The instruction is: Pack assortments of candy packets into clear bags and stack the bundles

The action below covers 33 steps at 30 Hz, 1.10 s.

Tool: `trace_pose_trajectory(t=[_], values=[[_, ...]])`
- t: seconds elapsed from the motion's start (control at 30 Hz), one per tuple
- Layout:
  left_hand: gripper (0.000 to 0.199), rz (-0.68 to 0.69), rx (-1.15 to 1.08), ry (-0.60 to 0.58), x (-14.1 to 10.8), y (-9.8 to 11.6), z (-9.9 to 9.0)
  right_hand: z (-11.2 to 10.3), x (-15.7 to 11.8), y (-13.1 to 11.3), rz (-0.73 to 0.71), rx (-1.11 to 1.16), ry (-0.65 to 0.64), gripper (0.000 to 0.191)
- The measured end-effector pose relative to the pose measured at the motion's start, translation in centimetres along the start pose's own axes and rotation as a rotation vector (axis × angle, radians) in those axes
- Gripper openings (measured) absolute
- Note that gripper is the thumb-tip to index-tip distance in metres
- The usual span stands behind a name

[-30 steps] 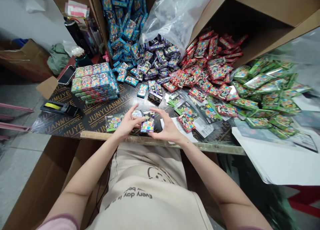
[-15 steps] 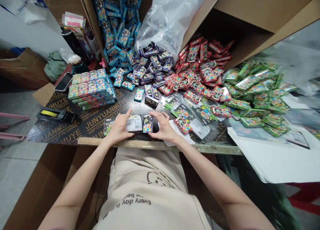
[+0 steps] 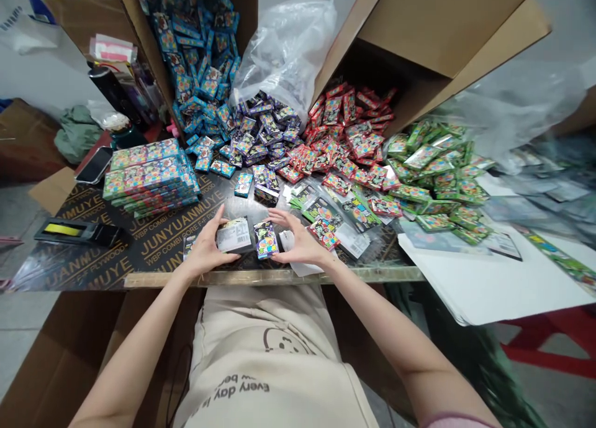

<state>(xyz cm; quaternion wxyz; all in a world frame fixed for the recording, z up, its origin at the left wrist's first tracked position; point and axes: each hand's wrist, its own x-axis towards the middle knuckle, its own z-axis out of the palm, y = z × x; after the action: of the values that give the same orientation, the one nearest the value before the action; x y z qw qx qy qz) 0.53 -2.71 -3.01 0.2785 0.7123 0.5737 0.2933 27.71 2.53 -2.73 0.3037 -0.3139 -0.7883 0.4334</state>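
My left hand [image 3: 208,246] curves round the left end of a flat pack with a white barcode label [image 3: 234,235], thumb along its near edge and fingers at its far edge. Just right of that pack, a small purple candy box [image 3: 266,240] with a colourful front sits slightly turned. My right hand [image 3: 300,245] has its thumb and fingertips at the near and far ends of this box. Part of a green-printed pack [image 3: 189,245] shows from under my left hand. The undersides of both hands are hidden.
Blue boxes [image 3: 212,80], purple boxes [image 3: 265,130], red boxes [image 3: 344,130] and green packs [image 3: 433,167] lie heaped at the back. A stacked block of boxes [image 3: 149,173] and a tape dispenser [image 3: 77,232] are at left. White sheets [image 3: 447,279] overhang the right edge.
The whole view has shifted, with the scene sliding left. The purple box has turned slightly beside the labelled pack. Both hands stay round the same things.
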Motion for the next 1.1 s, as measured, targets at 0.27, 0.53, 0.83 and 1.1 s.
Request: trace_pose_trajectory(t=[0.27,0.53,0.83,1.1], values=[[0.116,0.067,-0.033,-0.162,-0.2,0.5,-0.3,-0.4,0.0,-0.5,-0.004,-0.040,-0.060,0.095],[0.114,0.132,-0.071,-0.111,-0.3,0.5,0.4,0.3,-0.1,-0.9,-0.059,-0.249,-0.043,0.098],[0.118,0.085,-0.006,0.057,0.1,0.4,1.5,1.8,-0.4,-1.8,-0.088,-0.335,0.087,0.082],[0.101,0.144,0.270,-0.080,0.8,-0.9,3.8,-6.8,7.5,5.0,0.116,-0.723,0.398,0.087]])
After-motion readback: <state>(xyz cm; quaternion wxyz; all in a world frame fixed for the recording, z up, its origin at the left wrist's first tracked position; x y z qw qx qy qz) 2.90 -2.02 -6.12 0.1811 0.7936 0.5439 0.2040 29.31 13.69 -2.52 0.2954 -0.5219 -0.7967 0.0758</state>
